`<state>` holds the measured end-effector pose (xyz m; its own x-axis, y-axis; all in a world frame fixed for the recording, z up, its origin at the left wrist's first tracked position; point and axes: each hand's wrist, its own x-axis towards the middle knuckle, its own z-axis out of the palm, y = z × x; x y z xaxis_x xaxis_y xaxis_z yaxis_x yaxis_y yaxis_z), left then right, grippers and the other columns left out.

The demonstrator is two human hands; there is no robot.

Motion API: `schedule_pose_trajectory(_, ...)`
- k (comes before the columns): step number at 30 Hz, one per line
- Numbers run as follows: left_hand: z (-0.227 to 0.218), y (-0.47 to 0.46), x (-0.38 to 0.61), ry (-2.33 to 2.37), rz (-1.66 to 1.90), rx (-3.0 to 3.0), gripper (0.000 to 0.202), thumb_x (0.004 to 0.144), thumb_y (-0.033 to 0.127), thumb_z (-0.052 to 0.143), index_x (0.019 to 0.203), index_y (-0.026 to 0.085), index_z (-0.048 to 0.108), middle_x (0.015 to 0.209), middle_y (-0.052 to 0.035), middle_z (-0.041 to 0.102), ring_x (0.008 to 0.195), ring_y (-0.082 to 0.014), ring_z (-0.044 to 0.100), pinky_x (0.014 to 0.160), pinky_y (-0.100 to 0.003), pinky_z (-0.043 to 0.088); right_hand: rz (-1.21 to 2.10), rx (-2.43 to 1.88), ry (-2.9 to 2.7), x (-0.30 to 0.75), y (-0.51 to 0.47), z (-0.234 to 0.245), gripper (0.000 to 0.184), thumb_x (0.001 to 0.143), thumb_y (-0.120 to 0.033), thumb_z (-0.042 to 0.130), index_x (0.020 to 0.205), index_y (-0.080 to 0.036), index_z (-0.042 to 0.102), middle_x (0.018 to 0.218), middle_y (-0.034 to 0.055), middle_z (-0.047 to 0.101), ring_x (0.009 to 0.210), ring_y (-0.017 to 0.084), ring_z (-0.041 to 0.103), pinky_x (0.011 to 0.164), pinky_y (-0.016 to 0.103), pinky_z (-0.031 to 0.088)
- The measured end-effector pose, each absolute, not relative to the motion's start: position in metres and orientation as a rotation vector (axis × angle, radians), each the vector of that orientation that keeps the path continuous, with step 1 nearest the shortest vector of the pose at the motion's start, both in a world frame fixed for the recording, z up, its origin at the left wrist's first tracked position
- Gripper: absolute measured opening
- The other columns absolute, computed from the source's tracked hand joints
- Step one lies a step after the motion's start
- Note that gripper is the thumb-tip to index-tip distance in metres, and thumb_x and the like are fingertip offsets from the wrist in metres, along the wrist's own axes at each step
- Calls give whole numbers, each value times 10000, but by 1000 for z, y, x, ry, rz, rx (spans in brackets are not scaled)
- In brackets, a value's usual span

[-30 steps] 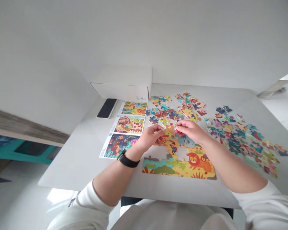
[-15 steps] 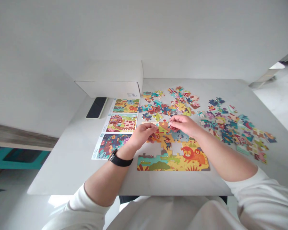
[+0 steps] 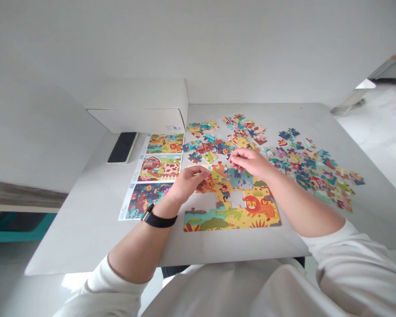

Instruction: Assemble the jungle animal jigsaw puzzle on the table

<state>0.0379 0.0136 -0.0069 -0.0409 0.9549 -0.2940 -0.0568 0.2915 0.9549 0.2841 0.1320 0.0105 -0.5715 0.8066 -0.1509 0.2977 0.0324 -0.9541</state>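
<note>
A partly built jigsaw [image 3: 232,213] with lions and a crocodile lies on the white table [image 3: 95,220] in front of me. My left hand [image 3: 187,183], with a black band at the wrist, rests curled on the jigsaw's upper left part, fingers pressed onto pieces there. My right hand [image 3: 249,163] hovers at the jigsaw's top edge, fingers pinched together on a small puzzle piece that I can barely see. Loose puzzle pieces [image 3: 231,138] lie just beyond both hands.
A sheet of three reference pictures [image 3: 152,174] lies left of the jigsaw. A black phone [image 3: 122,147] and a white box [image 3: 141,105] sit at the back left. More loose pieces [image 3: 317,169] spread over the right side. The wall runs behind the table.
The view has shifted, so everything sits further left and lower in the picture. Both hands stay at the jigsaw's top edge; the right fingers have drawn slightly closer to the pieces.
</note>
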Motion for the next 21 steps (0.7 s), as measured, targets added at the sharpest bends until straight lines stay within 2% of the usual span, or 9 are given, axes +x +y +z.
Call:
schedule_pose_trajectory(8,-8,14,37,1334,1045,981,479,743,630,918,794,186,746,687,-26,664,626,-151,671,478,-215,560,1556,-1069,-2026,282,125,12,253,927,-519,773,957,-269,749,861,25,730,722,173,637,599,299,511)
schedule_pose_trajectory(13,-10,13,39,1332,1005,986,461,765,615,920,862,188,775,682,-28,682,593,-147,658,473,-227,573,1521,-1084,-2105,283,124,9,260,927,-518,779,896,-264,736,794,10,700,642,160,603,592,314,489)
schedule_pose_trajectory(17,-12,10,42,1354,983,1067,367,841,548,884,885,199,778,667,-16,681,523,-119,615,467,-215,550,1516,-1108,-2132,286,126,8,277,936,-539,773,892,-267,746,779,19,708,641,175,616,602,331,489)
schedule_pose_trajectory(21,-17,8,45,1372,958,1209,297,910,511,811,891,216,778,697,-18,682,536,-137,644,436,-209,501,1545,-1098,-2153,289,129,8,306,927,-568,776,888,-266,749,762,14,702,639,173,617,597,322,487)
